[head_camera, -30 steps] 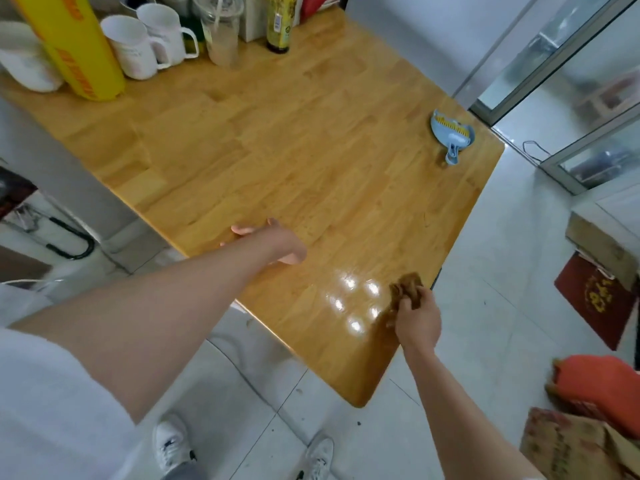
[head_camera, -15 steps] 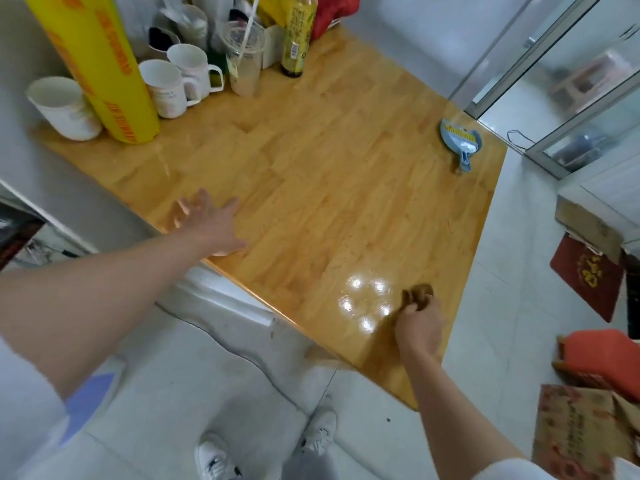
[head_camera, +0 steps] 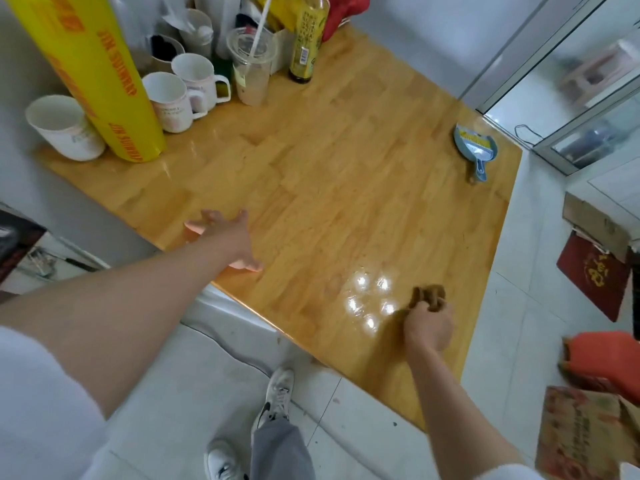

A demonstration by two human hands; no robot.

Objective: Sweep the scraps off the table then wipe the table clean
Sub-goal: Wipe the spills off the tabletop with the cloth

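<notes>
**Brown cloth bunched in the right hand near the worktop's edge**

The right hand rests on the wooden worktop near its edge, its fingers curled round a crumpled brown cloth, which pokes out just beyond the knuckles and touches the wood. Just left of those fingers, a cluster of bright lamp reflections shines on the varnish.

The left hand lies flat on the worktop near the opposite edge, fingers spread wide and holding nothing, well apart from the cloth.

Far beyond the right hand, by the far right corner, sits a small blue dustpan with its handle pointing back toward the person (whether anything lies in it cannot be made out).

Beyond the left fingers, along the far left side, stand the containers: a white paper cup that looks empty, two white mugs side by side whose insides show nothing, and a clear plastic cup with a straw and a pale residue low inside. A tall yellow roll leans between the paper cup and the mugs. A bottle with a yellow label stands just right of the plastic cup.

Below the worktop's edge, on the tiled floor, two white shoes show.
</notes>
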